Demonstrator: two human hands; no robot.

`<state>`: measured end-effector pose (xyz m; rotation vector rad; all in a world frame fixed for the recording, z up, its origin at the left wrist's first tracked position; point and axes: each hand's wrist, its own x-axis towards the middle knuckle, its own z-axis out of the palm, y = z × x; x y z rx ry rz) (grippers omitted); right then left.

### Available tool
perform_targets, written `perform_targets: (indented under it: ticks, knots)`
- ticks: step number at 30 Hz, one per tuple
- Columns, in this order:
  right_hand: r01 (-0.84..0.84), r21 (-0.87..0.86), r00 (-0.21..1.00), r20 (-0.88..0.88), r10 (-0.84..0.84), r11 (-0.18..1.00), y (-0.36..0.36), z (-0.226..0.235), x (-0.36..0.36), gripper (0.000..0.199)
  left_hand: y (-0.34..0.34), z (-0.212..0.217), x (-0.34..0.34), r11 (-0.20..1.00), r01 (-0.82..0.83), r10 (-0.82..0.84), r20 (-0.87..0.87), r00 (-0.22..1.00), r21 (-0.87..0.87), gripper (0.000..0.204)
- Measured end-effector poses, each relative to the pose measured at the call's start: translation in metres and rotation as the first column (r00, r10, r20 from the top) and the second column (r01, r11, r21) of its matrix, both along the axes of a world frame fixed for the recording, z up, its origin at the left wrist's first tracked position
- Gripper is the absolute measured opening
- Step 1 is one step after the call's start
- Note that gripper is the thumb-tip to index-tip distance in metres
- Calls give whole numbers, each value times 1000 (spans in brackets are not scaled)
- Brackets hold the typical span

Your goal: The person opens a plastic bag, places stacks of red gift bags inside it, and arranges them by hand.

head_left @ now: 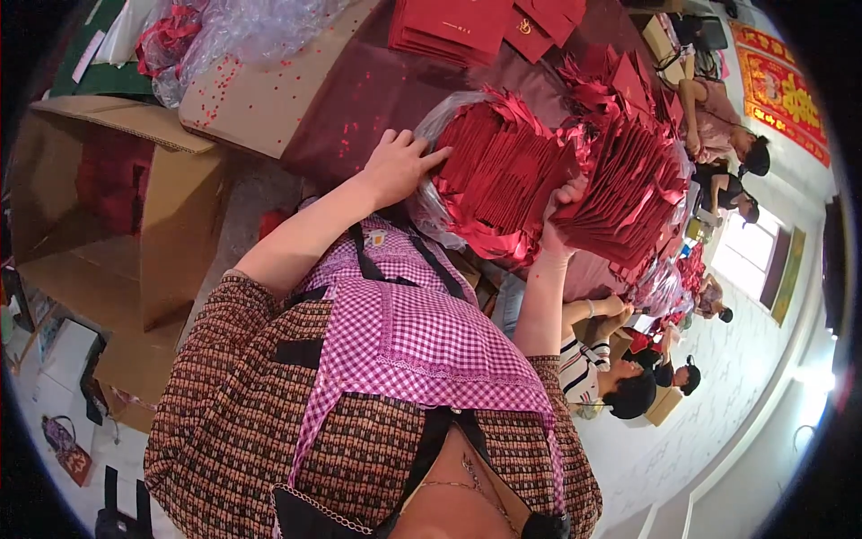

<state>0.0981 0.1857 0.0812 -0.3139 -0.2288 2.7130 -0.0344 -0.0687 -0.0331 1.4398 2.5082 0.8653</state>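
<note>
My left hand point(393, 168) is at the left rim of a clear plastic bag point(437, 208), fingers bent over its edge and one stretched toward the contents. Inside stands a tightly packed row of flat red paper bags point(494, 166) with shiny red ribbons. Against its right side is a second stack of red paper bags point(624, 189), fanned and also trimmed with ribbon. My right hand point(564, 211) grips this stack at its lower left edge, fingers curled around it; part of the hand is hidden by the paper.
More flat red bags point(453, 31) lie at the far side of the dark red table point(359, 99). An open cardboard box point(175, 229) stands at left, below a cardboard sheet point(269, 103) with red confetti and crumpled plastic point(247, 40). Several people sit along the right, the nearest in stripes point(579, 373).
</note>
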Motion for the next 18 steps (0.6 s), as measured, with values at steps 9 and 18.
perform_targets:
  ticks: [9, 18]
  knots:
    - [-20, 111, 1000, 3, 19, 994, -6, 4, -4, 32, 5, -2, -5, 1000, -1, 3, 113, 994, -11, 41]
    - [7, 188, 996, 85, -23, 982, -5, 5, -3, 33, 13, 12, -3, 996, -92, 84, 351, 933, 7, 61]
